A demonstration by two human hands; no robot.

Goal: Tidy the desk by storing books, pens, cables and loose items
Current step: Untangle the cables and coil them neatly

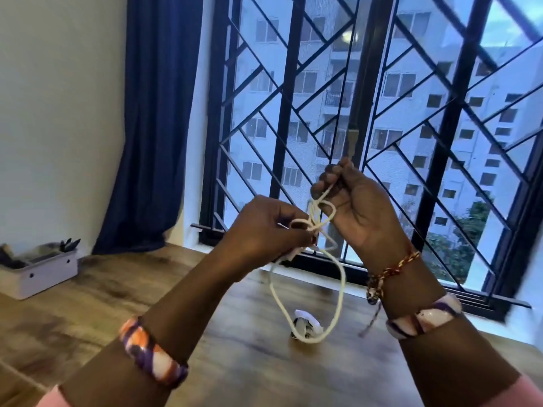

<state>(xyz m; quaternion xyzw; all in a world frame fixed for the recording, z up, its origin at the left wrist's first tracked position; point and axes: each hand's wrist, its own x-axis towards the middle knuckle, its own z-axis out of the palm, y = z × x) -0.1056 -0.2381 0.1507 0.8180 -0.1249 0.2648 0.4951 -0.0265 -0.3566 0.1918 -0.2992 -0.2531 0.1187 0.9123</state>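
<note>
Both hands are raised above the wooden desk (235, 362) with a white cable (340, 283) between them. My left hand (270, 227) pinches a knot-like bunch of the cable's coils near its fingertips. My right hand (352, 207) grips another strand, its fingers curled round it. Below the hands a long loop of the cable hangs down almost to the desk. Under that loop lies a small white crumpled item (305, 326) on the desk.
A white organiser box (41, 274) holding dark items stands at the desk's far left. A dark blue curtain (155, 121) hangs beside the barred window (382, 113) behind the desk.
</note>
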